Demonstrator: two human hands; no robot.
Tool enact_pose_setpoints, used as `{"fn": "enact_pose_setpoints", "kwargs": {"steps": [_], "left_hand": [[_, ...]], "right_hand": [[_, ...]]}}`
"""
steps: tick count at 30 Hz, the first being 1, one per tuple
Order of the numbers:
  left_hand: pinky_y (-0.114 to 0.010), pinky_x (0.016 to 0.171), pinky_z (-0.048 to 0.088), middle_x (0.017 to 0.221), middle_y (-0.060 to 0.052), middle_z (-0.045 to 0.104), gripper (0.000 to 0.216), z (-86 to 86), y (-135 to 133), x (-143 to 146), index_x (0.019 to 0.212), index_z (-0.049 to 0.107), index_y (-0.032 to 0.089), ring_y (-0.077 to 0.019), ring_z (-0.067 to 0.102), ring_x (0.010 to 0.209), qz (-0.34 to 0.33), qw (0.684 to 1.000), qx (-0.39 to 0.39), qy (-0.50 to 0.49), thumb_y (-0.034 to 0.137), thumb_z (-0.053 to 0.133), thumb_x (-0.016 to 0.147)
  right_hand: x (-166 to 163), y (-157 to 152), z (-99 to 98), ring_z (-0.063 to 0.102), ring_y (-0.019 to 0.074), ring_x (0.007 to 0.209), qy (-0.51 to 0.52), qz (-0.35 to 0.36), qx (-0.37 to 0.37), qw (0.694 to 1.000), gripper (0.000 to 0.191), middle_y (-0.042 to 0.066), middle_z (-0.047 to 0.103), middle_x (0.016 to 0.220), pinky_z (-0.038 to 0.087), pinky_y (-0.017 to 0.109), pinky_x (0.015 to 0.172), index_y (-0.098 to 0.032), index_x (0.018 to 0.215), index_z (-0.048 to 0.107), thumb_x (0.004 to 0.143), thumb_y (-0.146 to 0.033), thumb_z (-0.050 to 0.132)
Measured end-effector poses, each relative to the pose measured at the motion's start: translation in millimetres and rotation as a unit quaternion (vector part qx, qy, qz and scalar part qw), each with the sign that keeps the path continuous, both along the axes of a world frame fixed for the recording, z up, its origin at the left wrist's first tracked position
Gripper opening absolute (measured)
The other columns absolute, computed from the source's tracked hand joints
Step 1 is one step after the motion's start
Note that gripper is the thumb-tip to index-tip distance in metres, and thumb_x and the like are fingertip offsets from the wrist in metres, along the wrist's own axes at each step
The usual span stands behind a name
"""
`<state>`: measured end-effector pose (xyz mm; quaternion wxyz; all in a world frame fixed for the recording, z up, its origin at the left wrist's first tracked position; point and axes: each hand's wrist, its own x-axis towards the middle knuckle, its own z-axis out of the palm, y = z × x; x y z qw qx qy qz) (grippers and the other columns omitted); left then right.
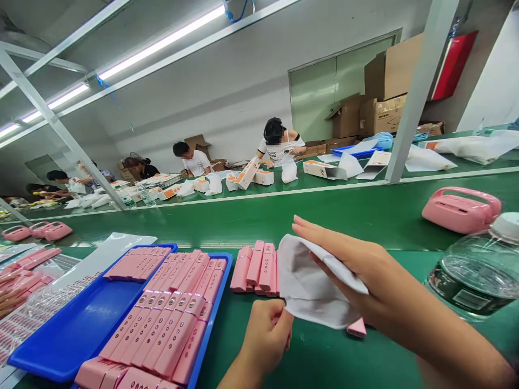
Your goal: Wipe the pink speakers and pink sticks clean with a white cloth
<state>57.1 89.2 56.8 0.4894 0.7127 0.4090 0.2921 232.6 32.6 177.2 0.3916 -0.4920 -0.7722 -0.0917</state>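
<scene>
Two hands working a white pouch over a pink bar on the green bench.

The left hand (265,329) pinches the lower edge of the white pouch (310,286); the right hand (357,270) lies flat across its top, fingers pressed together and straight. A pink bar (357,328) pokes out beneath. More pink bars (255,267) lie just beside, and a blue tray (81,329) holds rows of them.

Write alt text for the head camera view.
Two bare hands work a white pouch over a green table: the right hand is in its mouth, the left hand pinches its lower edge. Pink bars lie beside it, more fill a blue tray, and other people work behind.
</scene>
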Motion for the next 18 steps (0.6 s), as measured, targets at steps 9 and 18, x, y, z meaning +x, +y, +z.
{"fn": "enact_pose_setpoints", "kwargs": {"steps": [9,18], "left_hand": [[-0.024,0.041,0.026,0.036,0.001,0.039,0.046,3.0,5.9,-20.7,0.042,0.042,0.019,-0.0087,0.036,0.035,0.072,0.987,-0.046,-0.138,0.046,0.051,0.079],[-0.027,0.045,0.033,0.034,0.003,0.039,0.045,-5.3,15.1,-37.5,0.041,0.042,0.019,-0.0099,0.036,0.033,0.130,0.949,-0.073,-0.276,0.043,0.056,0.077]], "right_hand": [[-4.2,4.0,-6.8,0.047,0.0189,0.123,-0.012,-0.006,-0.028,1.000,0.054,0.002,0.043,0.136,0.044,0.035,0.096,-0.010,0.132,0.049,0.080,-0.007,0.034],[-5.6,0.9,-5.6,0.040,0.0168,0.128,-0.018,0.028,-0.046,0.998,0.061,0.002,0.038,0.140,0.038,0.033,0.101,-0.011,0.134,0.047,0.074,-0.005,0.035]]}}
